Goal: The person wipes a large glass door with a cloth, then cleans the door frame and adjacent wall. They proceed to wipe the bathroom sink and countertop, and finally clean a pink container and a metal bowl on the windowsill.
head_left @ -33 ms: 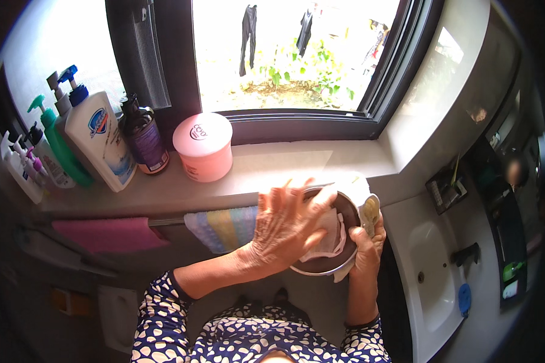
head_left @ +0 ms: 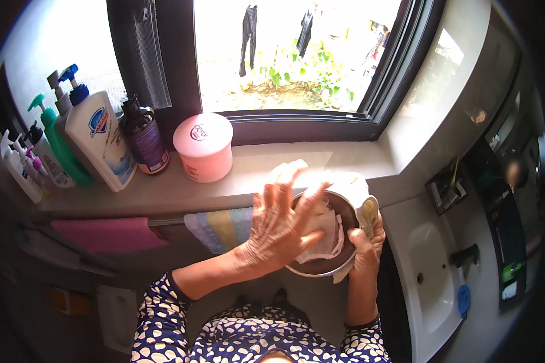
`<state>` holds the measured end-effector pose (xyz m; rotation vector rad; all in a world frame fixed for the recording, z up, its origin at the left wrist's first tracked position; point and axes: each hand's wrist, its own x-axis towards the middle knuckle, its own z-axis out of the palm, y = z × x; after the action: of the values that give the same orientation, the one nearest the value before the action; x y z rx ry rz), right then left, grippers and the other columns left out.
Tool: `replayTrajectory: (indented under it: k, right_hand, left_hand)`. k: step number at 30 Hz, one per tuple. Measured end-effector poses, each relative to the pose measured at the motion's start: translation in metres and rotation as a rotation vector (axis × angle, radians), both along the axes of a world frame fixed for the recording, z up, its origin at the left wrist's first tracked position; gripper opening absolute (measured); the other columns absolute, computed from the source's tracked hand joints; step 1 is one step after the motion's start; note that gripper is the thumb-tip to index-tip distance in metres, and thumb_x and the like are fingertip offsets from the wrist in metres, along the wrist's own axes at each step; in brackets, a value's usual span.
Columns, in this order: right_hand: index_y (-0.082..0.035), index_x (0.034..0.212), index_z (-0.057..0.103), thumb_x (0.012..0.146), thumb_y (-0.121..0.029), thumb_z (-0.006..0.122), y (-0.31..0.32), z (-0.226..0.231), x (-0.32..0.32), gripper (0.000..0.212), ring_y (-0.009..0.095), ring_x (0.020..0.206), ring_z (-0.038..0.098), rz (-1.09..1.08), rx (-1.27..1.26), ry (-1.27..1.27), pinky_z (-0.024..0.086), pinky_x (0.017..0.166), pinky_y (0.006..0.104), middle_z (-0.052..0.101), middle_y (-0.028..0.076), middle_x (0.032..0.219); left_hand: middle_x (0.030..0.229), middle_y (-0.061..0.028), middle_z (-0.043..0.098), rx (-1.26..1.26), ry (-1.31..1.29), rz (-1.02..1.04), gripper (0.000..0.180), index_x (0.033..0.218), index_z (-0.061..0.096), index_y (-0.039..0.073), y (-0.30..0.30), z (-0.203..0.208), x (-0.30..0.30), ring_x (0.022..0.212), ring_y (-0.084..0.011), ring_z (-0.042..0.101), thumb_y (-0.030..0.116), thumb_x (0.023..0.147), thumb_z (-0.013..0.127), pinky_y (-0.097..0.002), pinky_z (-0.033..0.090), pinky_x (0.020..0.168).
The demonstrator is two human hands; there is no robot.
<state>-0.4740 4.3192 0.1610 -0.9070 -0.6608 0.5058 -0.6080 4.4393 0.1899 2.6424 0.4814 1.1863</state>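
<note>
A round metal bowl (head_left: 328, 265) is held up in front of the window sill, with its hollow facing me. Inside it lies a folded pale pinkish cloth (head_left: 330, 239). My right hand (head_left: 367, 248) grips the bowl's right rim, thumb on the near side. White cloth (head_left: 351, 186) hangs over the far right rim, bright in the sunlight, and a beige folded piece (head_left: 369, 210) sits by my right fingers; I cannot tell its kind. My left hand (head_left: 281, 218) spreads its fingers over the bowl's left side, holding nothing. Whether its fingertips touch the bowl is unclear.
On the sill stand a pink lidded tub (head_left: 204, 148), a dark pump bottle (head_left: 142, 136), a large white pump bottle (head_left: 100, 142) and several others. Below, a pink towel (head_left: 109, 234) and a striped towel (head_left: 221, 228) hang on a rail. A white washbasin (head_left: 427, 266) is at right.
My left hand has shifted slightly left and upward, its fingers a little more spread. The bowl has moved very slightly left in my right hand.
</note>
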Motion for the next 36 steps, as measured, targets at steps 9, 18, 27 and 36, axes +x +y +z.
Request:
replayTrajectory:
  k: [9,18,27,36]
  right_hand:
    - [0.003,0.119,0.047,0.075,-0.012,0.057,0.000,0.020,-0.006,0.047,0.016,0.095,0.057,0.060,-0.064,-0.158,0.045,0.086,0.0291,0.057,0.009,0.107]
    - [0.002,0.121,0.046,0.088,-0.042,0.041,0.037,0.023,-0.026,0.056,0.026,0.102,0.057,0.284,0.090,0.476,0.045,0.090,0.0376,0.056,0.016,0.114]
    - [-0.003,0.129,0.039,0.087,-0.035,0.056,0.021,-0.044,-0.042,0.056,0.022,0.115,0.045,0.197,-0.083,-0.232,0.036,0.100,0.0348,0.046,0.011,0.128]
    - [-0.004,0.128,0.040,0.089,-0.026,0.055,0.017,-0.072,-0.042,0.047,0.021,0.115,0.044,0.234,0.022,-0.025,0.035,0.101,0.0337,0.045,0.009,0.129]
  left_hand:
    - [0.104,-0.0039,0.061,-1.318,-0.229,-0.722,0.043,0.110,0.056,0.003,0.012,-0.018,-0.011,0.096,-0.0095,0.054,0.004,0.071,0.074,-0.0261,0.044,0.087]
    - [0.103,-0.0049,0.062,-1.548,-0.523,-0.603,0.048,0.111,0.056,0.002,-0.008,-0.034,-0.005,0.095,-0.0121,0.056,0.007,0.069,0.078,-0.0278,0.045,0.088]
    - [0.099,-0.0033,0.063,-1.452,-0.577,-0.503,0.042,0.105,0.060,0.003,-0.013,-0.039,-0.010,0.091,-0.0115,0.056,-0.001,0.067,0.076,-0.0275,0.046,0.085]
    - [0.102,-0.0020,0.060,-1.475,-0.708,-0.552,0.047,0.109,0.056,0.003,-0.018,-0.049,-0.001,0.093,-0.0112,0.055,-0.003,0.067,0.075,-0.0270,0.045,0.086]
